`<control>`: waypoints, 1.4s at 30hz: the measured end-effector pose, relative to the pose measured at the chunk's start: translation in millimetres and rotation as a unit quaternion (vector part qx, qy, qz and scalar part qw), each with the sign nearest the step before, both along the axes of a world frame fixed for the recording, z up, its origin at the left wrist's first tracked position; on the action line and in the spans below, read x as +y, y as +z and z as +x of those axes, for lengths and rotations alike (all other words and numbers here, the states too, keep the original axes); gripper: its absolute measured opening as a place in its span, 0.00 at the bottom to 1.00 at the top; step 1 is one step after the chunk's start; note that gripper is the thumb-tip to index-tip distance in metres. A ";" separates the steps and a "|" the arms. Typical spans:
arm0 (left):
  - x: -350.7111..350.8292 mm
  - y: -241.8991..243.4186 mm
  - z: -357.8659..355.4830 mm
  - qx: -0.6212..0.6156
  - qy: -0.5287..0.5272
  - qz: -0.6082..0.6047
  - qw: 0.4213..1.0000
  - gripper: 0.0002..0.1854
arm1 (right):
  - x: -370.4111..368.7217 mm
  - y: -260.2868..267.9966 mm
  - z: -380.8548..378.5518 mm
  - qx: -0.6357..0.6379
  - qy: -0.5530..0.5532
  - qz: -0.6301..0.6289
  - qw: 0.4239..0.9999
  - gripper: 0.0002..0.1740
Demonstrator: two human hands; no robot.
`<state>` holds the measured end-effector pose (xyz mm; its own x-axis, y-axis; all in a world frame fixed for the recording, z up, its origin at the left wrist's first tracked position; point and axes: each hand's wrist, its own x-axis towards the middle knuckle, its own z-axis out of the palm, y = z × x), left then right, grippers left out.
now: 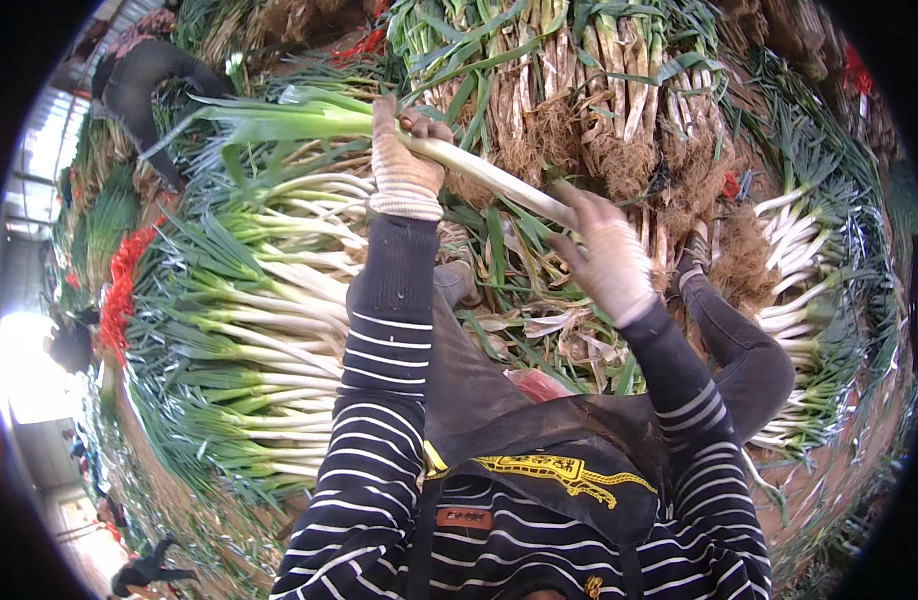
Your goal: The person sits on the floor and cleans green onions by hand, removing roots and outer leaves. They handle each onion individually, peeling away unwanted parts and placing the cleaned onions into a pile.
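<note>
A long white-stemmed leek (pixel 496 176) slants across the view, its green leaves to the left. My left hand (pixel 410 157), in a dirty knit glove, grips it where the stem turns green. At the lower white end is my right hand (pixel 605 247), also gloved and slightly blurred, with the stem between thumb and fingers. The tip of that end is hidden by the hand. Beneath the leek, trimmed leaves and peeled skins (pixel 549 322) litter the ground between my legs. Soil-covered leeks (pixel 624 97) with brown roots stand bundled just beyond my hands.
Cleaned leeks (pixel 286 315) lie in a long row to my left, white ends towards me. Another pile of cleaned leeks (pixel 796 247) lies at my right. Red ties (pixel 121 292) are heaped at far left. A person (pixel 151 90) bends over at upper left.
</note>
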<state>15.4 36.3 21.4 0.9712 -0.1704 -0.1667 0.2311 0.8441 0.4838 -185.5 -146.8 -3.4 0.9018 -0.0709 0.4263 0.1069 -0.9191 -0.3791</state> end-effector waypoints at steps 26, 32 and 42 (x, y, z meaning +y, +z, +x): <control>-32.4 14.7 -40.9 -0.043 -0.035 0.060 0.997 0.24 | 46.1 -0.6 46.8 -0.038 0.032 0.098 0.994 0.27; -28.4 14.0 -45.2 -0.063 -0.055 0.066 0.994 0.25 | 38.7 -1.6 47.9 -0.057 0.084 0.214 0.972 0.15; -29.9 28.9 -48.5 -0.220 -0.091 0.094 0.967 0.41 | 24.3 -37.3 51.4 0.077 -0.045 0.828 0.554 0.14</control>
